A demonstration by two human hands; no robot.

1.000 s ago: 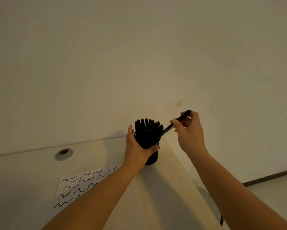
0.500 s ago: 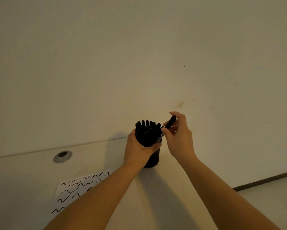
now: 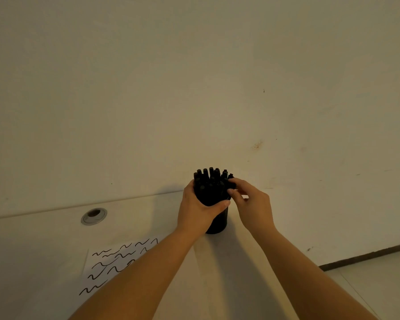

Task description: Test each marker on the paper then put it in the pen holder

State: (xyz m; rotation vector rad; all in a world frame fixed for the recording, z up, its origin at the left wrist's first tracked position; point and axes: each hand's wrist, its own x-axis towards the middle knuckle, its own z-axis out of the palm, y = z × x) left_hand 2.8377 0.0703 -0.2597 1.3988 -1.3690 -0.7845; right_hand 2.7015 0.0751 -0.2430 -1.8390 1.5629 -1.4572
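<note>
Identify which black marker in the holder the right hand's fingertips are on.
The black marker at the bunch's far right edge, beside the right hand; the other markers stand left of it, untouched by those fingers.

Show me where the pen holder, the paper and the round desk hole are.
pen holder (image 3: 219, 224), head view, its lower black wall.
paper (image 3: 102, 262), head view, blank area between the squiggles.
desk hole (image 3: 94, 215), head view, its metal ring.

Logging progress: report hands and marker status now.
Left hand grips pen holder. Right hand seating marker at the holder's right edge. Nothing in the way.
</note>
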